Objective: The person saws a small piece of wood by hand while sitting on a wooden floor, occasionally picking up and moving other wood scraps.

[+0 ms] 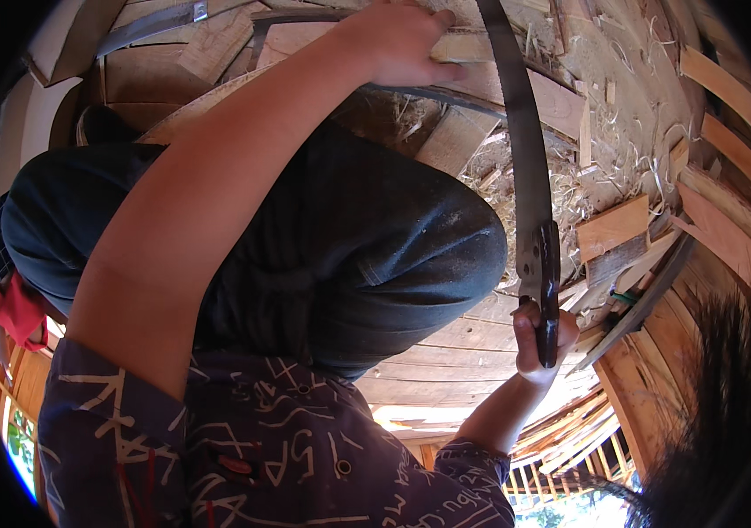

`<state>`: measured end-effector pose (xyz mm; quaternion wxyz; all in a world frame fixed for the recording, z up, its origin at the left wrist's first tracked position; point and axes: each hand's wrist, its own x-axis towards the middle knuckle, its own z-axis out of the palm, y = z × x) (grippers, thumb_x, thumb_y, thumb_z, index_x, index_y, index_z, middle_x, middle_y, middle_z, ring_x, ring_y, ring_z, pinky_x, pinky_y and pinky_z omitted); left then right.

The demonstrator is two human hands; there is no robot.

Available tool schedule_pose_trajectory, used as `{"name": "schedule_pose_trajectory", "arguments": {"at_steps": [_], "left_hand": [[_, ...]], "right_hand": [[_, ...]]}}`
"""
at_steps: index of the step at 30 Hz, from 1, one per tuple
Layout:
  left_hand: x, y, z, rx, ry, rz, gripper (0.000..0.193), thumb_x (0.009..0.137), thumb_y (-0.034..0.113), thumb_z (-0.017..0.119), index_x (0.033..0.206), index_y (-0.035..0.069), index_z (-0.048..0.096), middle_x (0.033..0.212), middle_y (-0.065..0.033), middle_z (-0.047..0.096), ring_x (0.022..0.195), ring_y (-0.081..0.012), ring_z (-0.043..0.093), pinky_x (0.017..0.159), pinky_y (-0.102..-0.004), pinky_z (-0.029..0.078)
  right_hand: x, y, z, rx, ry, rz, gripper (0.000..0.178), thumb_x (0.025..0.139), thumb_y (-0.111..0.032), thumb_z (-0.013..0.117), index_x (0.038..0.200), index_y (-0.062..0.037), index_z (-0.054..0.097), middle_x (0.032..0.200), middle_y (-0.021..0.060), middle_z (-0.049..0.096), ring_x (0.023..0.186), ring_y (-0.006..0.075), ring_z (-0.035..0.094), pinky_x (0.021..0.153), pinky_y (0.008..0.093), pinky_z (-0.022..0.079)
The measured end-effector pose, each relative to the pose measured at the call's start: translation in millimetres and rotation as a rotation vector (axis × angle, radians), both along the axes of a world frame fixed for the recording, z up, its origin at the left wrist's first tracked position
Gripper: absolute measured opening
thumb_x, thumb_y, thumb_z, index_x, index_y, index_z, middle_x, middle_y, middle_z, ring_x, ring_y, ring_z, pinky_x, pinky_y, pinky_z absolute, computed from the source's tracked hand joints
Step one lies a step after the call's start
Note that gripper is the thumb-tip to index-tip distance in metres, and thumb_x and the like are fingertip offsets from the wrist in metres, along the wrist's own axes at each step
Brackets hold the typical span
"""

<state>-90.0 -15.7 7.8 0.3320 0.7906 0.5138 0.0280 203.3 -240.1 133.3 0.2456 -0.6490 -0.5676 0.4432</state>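
Observation:
My right hand (541,339) is wrapped round the dark handle of a handsaw (525,150). The saw's long, toothed blade reaches up past my bent knee and crosses over pieces of wood at the top of the view. Stretched across to the far side, my left hand (402,44) holds a pale wooden strip (471,47), with the thumb on its near side and the fingers on its far side. The blade lies just right of that strip; whether it touches the wood I cannot tell. Part of the left fingers is cut off by the upper edge.
Wood shavings (569,189) and offcuts (613,227) litter the floor on the right. Another blade-like metal tool (148,31) lies at the upper left. Curved planks (732,92) line the right side. At the left edge shows another person's red clothing (21,312).

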Motion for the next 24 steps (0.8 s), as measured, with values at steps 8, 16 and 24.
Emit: {"name": "schedule_pose_trajectory", "arguments": {"at_steps": [8,16,24], "left_hand": [[-2.0,-1.2,-12.9,0.04,-0.041,-0.016,0.065,0.085,0.048,0.062,0.126,-0.001,0.052,0.114,-0.0259,0.064,0.109,-0.0391,0.061,0.096,-0.0467,0.047],[1.1,0.7,-20.2,0.025,-0.032,0.016,0.064,0.085,0.046,0.063,0.128,-0.001,0.052,0.115,-0.0261,0.063,0.111,-0.0391,0.06,0.097,-0.0473,0.047],[1.5,1.1,-16.1,0.037,-0.014,0.004,0.068,0.086,0.046,0.062,0.133,-0.001,0.05,0.122,-0.0277,0.06,0.115,-0.0394,0.059,0.099,-0.0473,0.046]], "right_hand": [[-19.2,72.1,-17.4,-0.14,0.205,-0.127,0.023,0.084,-0.008,0.07,0.067,-0.0017,0.055,0.054,-0.0006,0.048,0.049,0.0056,0.039,0.047,0.0247,0.025],[14.7,5.3,9.9,-0.06,0.163,-0.071,0.024,0.081,-0.017,0.07,0.072,0.0011,0.057,0.058,0.0037,0.053,0.05,0.0077,0.042,0.048,0.0254,0.03],[57.6,-61.7,53.1,-0.029,0.087,0.05,0.023,0.087,-0.012,0.063,0.08,-0.0043,0.043,0.052,0.0033,0.042,0.041,0.0118,0.04,0.043,0.0293,0.035]]}}
